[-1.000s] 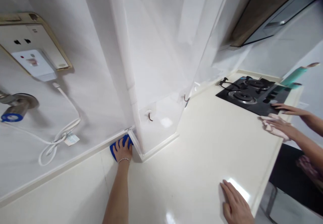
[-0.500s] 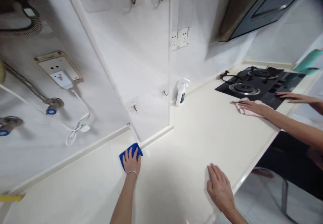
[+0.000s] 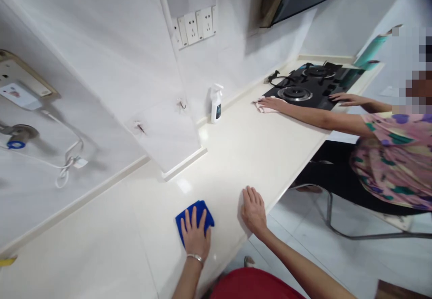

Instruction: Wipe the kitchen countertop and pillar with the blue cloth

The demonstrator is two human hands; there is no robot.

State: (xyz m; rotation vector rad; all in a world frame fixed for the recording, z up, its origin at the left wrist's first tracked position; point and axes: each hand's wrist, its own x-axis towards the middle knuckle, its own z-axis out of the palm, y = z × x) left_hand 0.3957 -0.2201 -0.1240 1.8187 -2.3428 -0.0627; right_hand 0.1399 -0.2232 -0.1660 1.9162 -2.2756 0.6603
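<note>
My left hand (image 3: 196,236) lies flat with spread fingers on a folded blue cloth (image 3: 199,210), pressing it against the pale countertop (image 3: 148,218). A bracelet circles that wrist. My right hand (image 3: 254,210) rests on the counter near its front edge, fingers stretched out and nothing held. The cloth is a short way to its left. Beyond both hands, a white spray bottle (image 3: 216,104) stands upright against the wall.
At right, another person (image 3: 398,155) sits with one hand on a pale pink cloth (image 3: 270,104) beside the black gas stove (image 3: 303,85). A wall corner (image 3: 165,177) juts onto the counter. A red seat-like shape (image 3: 256,285) is below me.
My left hand has slid the blue cloth away from the wall corner towards the counter's front edge. My right hand still rests on the counter. The view has turned right.
</note>
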